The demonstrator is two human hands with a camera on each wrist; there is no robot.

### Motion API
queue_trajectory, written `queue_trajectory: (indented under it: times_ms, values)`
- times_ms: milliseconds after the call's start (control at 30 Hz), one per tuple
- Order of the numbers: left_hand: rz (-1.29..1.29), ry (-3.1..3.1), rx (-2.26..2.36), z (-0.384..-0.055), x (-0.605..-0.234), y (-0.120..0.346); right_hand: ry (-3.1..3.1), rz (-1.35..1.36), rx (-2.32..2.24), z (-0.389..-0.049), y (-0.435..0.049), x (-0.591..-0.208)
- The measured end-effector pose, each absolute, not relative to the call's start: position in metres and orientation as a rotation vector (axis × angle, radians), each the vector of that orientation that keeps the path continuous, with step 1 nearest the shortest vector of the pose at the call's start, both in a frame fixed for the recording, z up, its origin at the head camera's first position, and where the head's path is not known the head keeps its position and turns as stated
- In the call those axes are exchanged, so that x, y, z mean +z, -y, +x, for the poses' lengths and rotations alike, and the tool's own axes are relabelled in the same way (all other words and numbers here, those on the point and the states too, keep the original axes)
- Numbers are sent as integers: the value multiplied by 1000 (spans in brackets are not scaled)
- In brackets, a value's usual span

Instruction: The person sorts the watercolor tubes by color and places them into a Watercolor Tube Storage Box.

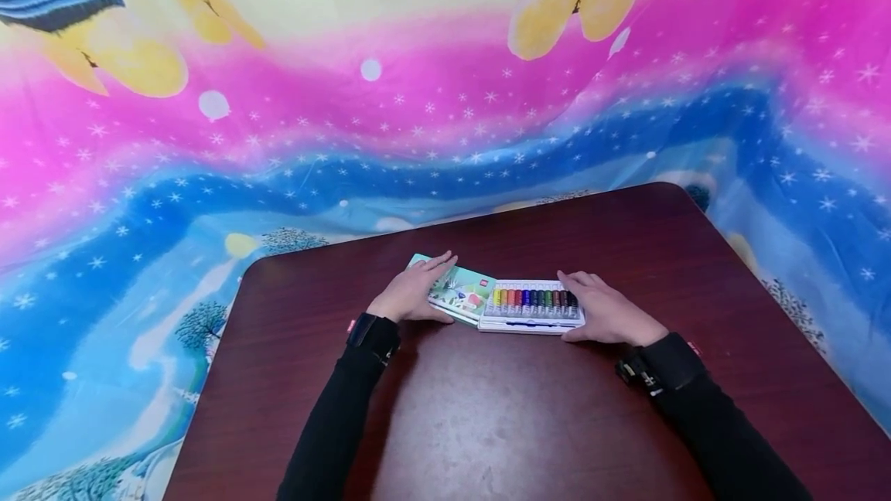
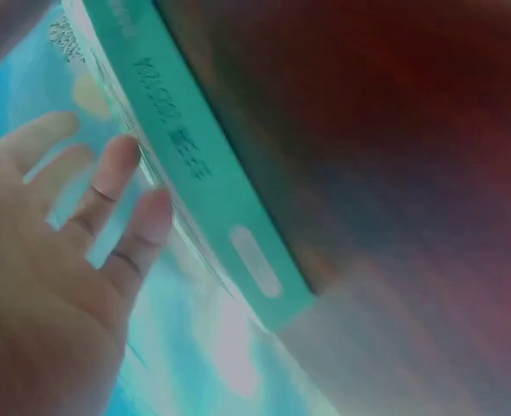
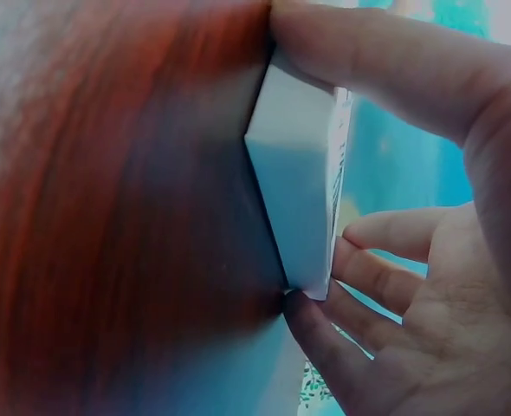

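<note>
A white tray (image 1: 487, 325) holds a row of several paint tubes (image 1: 532, 298), running from yellow to black, with a thin dark-blue stick, probably a paintbrush (image 1: 532, 324), along its near side. Against its left end, at a slight angle, lies a mint-green illustrated cover (image 1: 462, 291); whether the two are joined I cannot tell. My left hand (image 1: 411, 294) holds the cover's left part, thumb at the near edge, fingers over the top. In the left wrist view, its fingertips meet the green side (image 2: 177, 147). My right hand (image 1: 604, 311) grips the tray's right end between thumb and fingers.
The set lies on a dark reddish-brown table (image 1: 501, 416) with rounded far corners. Behind and around it hangs a pink and blue cloth (image 1: 445, 130) with snowflakes and cartoon figures. Both forearms wear black sleeves and wrist straps.
</note>
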State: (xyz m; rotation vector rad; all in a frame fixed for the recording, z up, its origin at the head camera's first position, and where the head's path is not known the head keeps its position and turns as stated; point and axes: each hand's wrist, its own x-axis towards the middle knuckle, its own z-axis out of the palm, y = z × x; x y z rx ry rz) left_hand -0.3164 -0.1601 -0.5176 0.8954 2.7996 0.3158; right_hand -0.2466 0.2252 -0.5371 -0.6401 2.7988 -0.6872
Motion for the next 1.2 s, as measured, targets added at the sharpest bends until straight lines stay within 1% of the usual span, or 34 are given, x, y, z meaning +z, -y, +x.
queue_trajectory:
  times_ms: [133, 333, 500, 700, 1200]
  values:
    - [854, -2773, 238, -321, -518, 154, -2801, -638, -684, -245, -223, -537]
    - [900, -2861, 134, -317, -520, 154, -2799, -630, -688, -244, -223, -534]
    - [918, -2879, 156, -311, -522, 162, -2807, -632, -686, -242, -225, -535]
    - [876, -2813, 229, -309, -522, 171, -2793, -638, -718, -240, -227, -537]
    - [839, -2817, 316, -304, -522, 176, -2807, -615, -701, -241, -225, -535]
